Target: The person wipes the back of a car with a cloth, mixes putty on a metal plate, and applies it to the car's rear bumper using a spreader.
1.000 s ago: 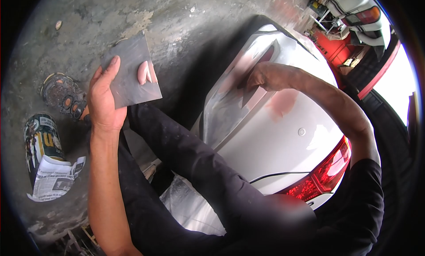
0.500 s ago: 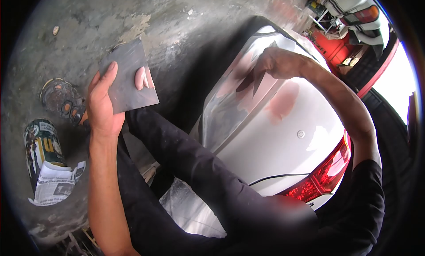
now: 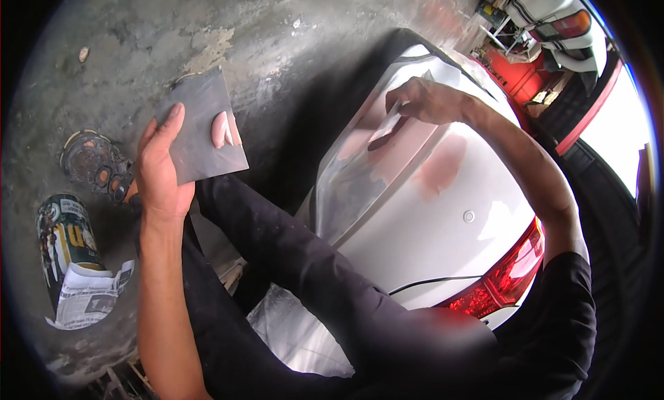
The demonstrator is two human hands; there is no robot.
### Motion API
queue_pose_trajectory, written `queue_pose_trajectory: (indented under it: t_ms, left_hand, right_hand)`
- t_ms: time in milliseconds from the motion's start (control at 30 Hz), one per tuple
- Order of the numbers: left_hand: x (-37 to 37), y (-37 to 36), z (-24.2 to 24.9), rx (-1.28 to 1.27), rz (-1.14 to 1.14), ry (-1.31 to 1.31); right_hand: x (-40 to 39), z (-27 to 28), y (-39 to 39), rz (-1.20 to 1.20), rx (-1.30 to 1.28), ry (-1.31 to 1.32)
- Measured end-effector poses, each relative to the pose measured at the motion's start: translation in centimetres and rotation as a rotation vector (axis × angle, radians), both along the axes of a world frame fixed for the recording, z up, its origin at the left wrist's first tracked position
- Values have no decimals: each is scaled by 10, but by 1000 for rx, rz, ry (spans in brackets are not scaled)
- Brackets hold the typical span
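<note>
My left hand (image 3: 164, 172) grips a flat grey mixing plate (image 3: 197, 147) by its near edge, thumb on top. A lump of pink body filler (image 3: 220, 130) sits near the plate's right side. At the upper part of a white car bumper (image 3: 408, 241), my right hand (image 3: 430, 99) pinches a thin putty spreader (image 3: 387, 125), its blade angled down against the panel. Pinkish filler patches and sanded grey areas mark the bumper around it. Another pink patch (image 3: 443, 166) lies just below my right hand.
A can (image 3: 66, 230) with newspaper (image 3: 86, 300) against it stands on the concrete floor at left, near my sandalled foot (image 3: 97, 161). A red tail light (image 3: 505, 275) is at lower right. Another car's white rear part (image 3: 553, 20) and a red object (image 3: 508, 75) are at the back.
My right hand has shifted slightly left along the bumper, and the spreader has turned so its blade now looks bright. The left hand and plate have barely moved.
</note>
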State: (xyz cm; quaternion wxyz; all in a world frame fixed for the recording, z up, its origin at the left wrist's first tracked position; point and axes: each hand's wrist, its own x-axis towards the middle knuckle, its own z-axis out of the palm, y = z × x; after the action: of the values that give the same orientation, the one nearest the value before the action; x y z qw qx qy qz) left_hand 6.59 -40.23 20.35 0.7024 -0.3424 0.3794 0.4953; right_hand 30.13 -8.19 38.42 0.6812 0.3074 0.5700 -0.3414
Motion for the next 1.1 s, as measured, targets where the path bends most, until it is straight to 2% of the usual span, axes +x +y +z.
queue_pose_trajectory:
  t_ms: [67, 133, 267, 333, 400, 467, 533, 633, 733, 800, 933, 1000, 1067, 1100]
  left_hand:
    - [-2, 3, 3, -12, 1, 1]
    - [-2, 4, 4, -23, 3, 3]
    - [-1, 6, 5, -31, 2, 2]
    - [-1, 7, 5, -42, 1, 1]
    - [0, 6, 3, -41, 5, 4]
    - [0, 2, -1, -26, 9, -6]
    - [0, 0, -3, -9, 8, -20]
    - [-2, 1, -3, -10, 18, -6]
    - [-2, 1, -3, 12, 30, 0]
    - [-2, 1, -2, 3, 25, 8]
    - [-3, 3, 1, 17, 25, 7]
    - [-2, 1, -2, 17, 17, 7]
    - [-2, 2, -1, 16, 19, 6]
    - [-2, 3, 0, 14, 20, 3]
  right_hand:
    - [1, 0, 7, -7, 3, 5]
    - [3, -1, 12, 68, -110, -89]
    - [9, 4, -3, 146, -63, -86]
    - [17, 1, -13, -72, -107, 65]
    - [21, -4, -21, -90, -162, 40]
    - [22, -6, -30, -32, -248, -134]
    - [27, -3, -34, -17, -237, -165]
    - [54, 0, -38, -82, -201, -8]
    - [70, -3, -33, 121, -341, 205]
    - [44, -7, -30, 128, -330, 12]
    - [28, -8, -16, 194, -322, -139]
    - [38, -3, -6, 155, -239, 67]
    - [17, -1, 3, 108, -165, -21]
    - [27, -1, 14, 142, -183, 100]
